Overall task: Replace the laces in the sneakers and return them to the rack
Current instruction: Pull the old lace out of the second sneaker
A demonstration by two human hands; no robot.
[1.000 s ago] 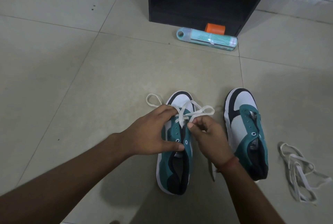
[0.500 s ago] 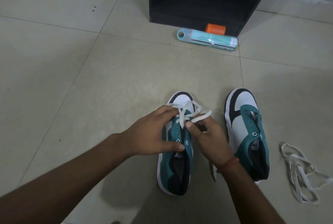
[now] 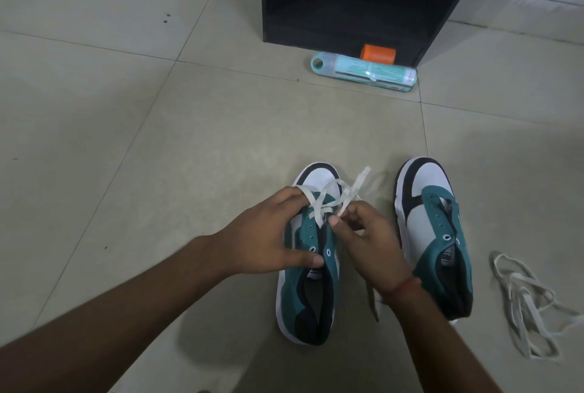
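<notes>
Two teal, white and black sneakers stand on the tiled floor, toes pointing away from me. The left sneaker (image 3: 303,294) has a white lace (image 3: 319,207) crossing its front eyelets. My left hand (image 3: 268,240) grips this sneaker's side, with one lace strand under its fingers. My right hand (image 3: 363,240) pinches the other lace end, which sticks up toward the toe. The right sneaker (image 3: 433,228) has bare eyelets. A second loose white lace (image 3: 524,304) lies in a heap to its right.
A black shoe rack (image 3: 347,6) stands on the floor straight ahead. A teal tube (image 3: 363,71) and a small orange box (image 3: 378,54) lie at its base. A floral-patterned wall runs at the top right.
The lace loop left of the toe has been drawn in. My right hand has pulled its lace end up and out, so the tip now sticks up by the toe.
</notes>
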